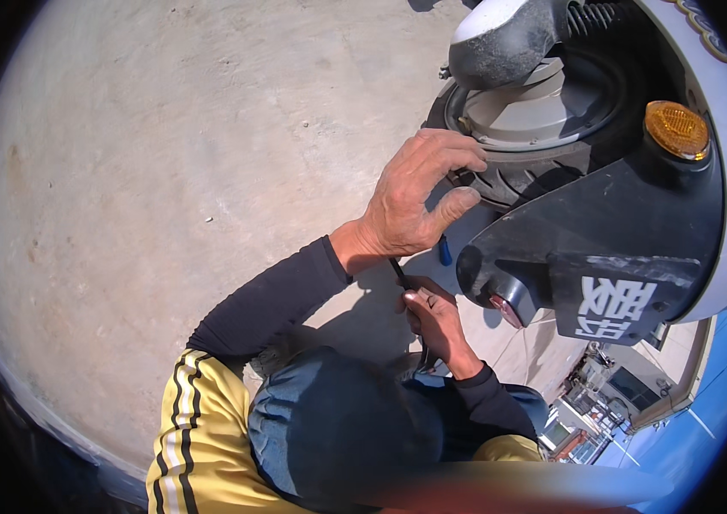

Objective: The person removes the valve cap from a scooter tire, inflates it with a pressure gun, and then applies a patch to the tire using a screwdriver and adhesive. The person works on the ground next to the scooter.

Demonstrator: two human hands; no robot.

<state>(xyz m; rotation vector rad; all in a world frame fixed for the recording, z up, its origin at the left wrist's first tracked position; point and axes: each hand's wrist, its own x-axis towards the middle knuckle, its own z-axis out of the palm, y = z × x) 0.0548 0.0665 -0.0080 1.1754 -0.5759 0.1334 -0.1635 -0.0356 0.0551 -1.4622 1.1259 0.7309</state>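
Observation:
My left hand [419,193] is at the edge of the scooter's black tyre [543,167], its fingers bent over the rubber and its thumb held apart. Nothing shows in its grasp. Lower down, my right hand [439,321] is closed around a dark, thin bar-like tool [398,272]. One end of the tool runs up under my left wrist, where its tip is hidden. A blue, handle-like piece [445,251] shows below the tyre, close to my left thumb. The grey wheel hub [517,111] sits inside the tyre.
A black rear mudguard [603,214] with an orange reflector [677,130] overhangs the wheel on the right. Below it is a small red reflector [507,310]. Concrete ground [166,171] stretches left. My knees in dark blue trousers [338,420] are close beneath my arms.

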